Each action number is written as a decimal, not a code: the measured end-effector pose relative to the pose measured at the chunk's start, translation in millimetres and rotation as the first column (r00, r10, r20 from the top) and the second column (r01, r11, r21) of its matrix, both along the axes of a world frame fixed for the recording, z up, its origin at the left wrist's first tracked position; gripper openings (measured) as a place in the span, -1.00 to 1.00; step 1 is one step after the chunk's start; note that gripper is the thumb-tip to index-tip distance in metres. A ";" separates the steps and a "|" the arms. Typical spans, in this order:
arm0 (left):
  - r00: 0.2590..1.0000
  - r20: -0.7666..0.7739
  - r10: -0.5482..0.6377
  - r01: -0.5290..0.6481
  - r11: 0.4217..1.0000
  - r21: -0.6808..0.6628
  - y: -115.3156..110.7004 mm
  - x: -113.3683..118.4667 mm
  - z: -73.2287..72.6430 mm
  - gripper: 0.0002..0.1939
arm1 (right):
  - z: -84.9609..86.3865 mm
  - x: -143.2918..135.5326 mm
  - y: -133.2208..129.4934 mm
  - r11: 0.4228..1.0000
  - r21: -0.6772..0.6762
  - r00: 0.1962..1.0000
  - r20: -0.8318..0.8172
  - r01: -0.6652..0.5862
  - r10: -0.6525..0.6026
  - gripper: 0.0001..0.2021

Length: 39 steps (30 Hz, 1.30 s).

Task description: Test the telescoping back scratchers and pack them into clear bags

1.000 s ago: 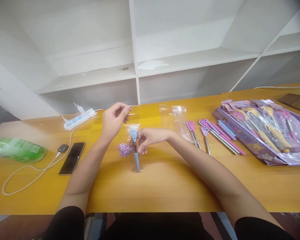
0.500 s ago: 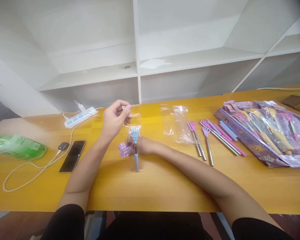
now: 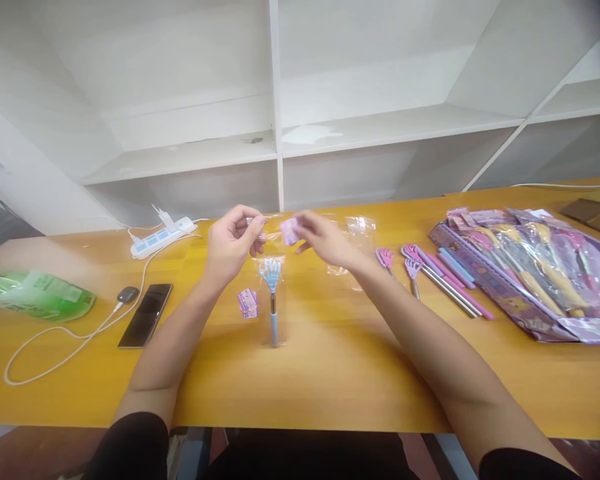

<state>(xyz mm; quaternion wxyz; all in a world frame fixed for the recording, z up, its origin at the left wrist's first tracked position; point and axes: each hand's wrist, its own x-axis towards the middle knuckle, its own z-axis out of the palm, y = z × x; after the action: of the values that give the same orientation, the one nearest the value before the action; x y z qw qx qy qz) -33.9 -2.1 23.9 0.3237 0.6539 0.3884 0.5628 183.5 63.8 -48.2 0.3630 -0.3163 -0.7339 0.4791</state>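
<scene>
A blue back scratcher [image 3: 272, 283] with a hand-shaped head lies inside a clear plastic bag [image 3: 281, 333]. My left hand [image 3: 233, 241] pinches the bag's top edge. Across from it, my right hand [image 3: 325, 239] is closed on a small purple printed card [image 3: 290, 231], held just right of the bag's mouth. More purple cards [image 3: 248, 303] lie in a small pile left of the scratcher. Behind my right hand, clear bags [image 3: 361, 230] rest on the table, partly covered by the forearm.
Pink and purple scratcher heads [image 3: 413, 268] and colored handle tubes [image 3: 455, 270] lie to the right. Beyond them is a purple display box [image 3: 510, 293] of bagged scratchers. At left are a phone [image 3: 145, 316], a power strip [image 3: 163, 237] and a green bottle [image 3: 37, 293].
My right hand has moved from the card pile up and right toward the bag's mouth, bringing a purple card. My left hand stays at the bag's top.
</scene>
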 end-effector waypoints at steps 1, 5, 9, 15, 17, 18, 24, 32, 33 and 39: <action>1.000 0.005 0.005 -0.005 1.000 0.002 -1.6 0.8 0.5 -0.66 | 10.3 9.1 0.5 0.997 0.032 0.996 -0.053 0.074 -0.072 -0.81; 1.000 -0.005 0.013 -0.012 1.000 0.027 -6.3 4.4 2.0 -0.64 | 48.4 30.6 -15.9 0.874 0.282 0.886 -0.368 0.396 -0.282 -0.78; 1.000 0.019 -0.014 0.014 1.000 0.015 -7.5 5.9 2.6 -0.62 | 67.3 24.0 -49.5 0.740 0.467 0.842 -0.478 0.485 -0.250 -0.83; 0.990 0.095 -0.100 0.108 0.990 -0.093 -8.6 4.9 2.4 -0.64 | 59.2 5.0 -64.9 0.589 0.634 0.860 -0.443 0.501 -0.255 -0.89; 0.985 0.119 -0.128 0.142 0.982 -0.122 -10.3 5.5 3.3 -0.64 | 55.1 3.2 -61.6 0.564 0.639 0.845 -0.476 0.523 -0.243 -0.88; 0.982 0.128 -0.136 0.153 0.979 -0.134 -11.4 6.1 3.9 -0.64 | 53.8 2.8 -60.3 0.554 0.637 0.836 -0.494 0.535 -0.240 -0.88; 0.973 0.168 -0.161 0.194 0.960 -0.201 -17.2 10.4 7.0 -0.60 | 58.9 1.3 -63.1 0.426 0.728 0.843 -0.482 0.538 -0.239 -0.89; 0.973 0.167 -0.160 0.195 0.955 -0.223 -22.6 8.5 10.1 -0.58 | 67.2 4.1 -70.8 0.316 0.854 0.903 -0.339 0.413 -0.264 -0.87; 0.972 0.172 -0.162 0.199 0.953 -0.228 -23.6 8.3 10.5 -0.59 | 67.1 4.2 -71.9 0.305 0.866 0.909 -0.322 0.396 -0.264 -0.85; 0.955 0.222 -0.199 0.253 0.934 -0.252 -28.6 9.7 13.6 -0.63 | 65.1 2.3 -77.2 0.246 0.905 0.912 -0.264 0.347 -0.315 -0.79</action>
<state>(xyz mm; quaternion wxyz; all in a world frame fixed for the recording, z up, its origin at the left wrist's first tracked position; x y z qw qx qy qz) -24.2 -30.8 37.5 0.5109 0.5849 0.3523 0.5222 185.8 -13.4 17.0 0.5798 -0.1873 -0.7842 -0.1171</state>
